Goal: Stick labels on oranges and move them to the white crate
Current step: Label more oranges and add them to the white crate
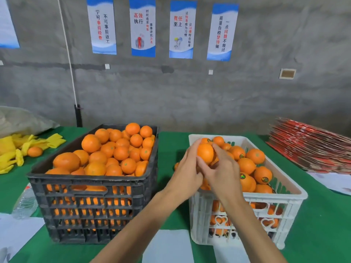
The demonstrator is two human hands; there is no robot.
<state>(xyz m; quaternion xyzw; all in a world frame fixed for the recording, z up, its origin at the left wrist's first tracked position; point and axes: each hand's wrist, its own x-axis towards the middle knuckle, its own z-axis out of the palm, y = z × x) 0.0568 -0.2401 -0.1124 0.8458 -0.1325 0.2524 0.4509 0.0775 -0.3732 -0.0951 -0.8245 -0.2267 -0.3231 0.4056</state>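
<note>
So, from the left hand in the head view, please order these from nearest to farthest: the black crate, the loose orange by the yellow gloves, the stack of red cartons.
From the left hand:
1. Black crate, just to its left.
2. Stack of red cartons, far right.
3. Loose orange, far left.

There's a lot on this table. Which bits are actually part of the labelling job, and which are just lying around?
Part of the job:
round orange held in both hands
left hand
right hand
black slatted plastic crate
white slatted plastic crate

Lying about:
yellow crumpled wrappers
red flattened cartons stack
blue-and-white wall posters
</note>
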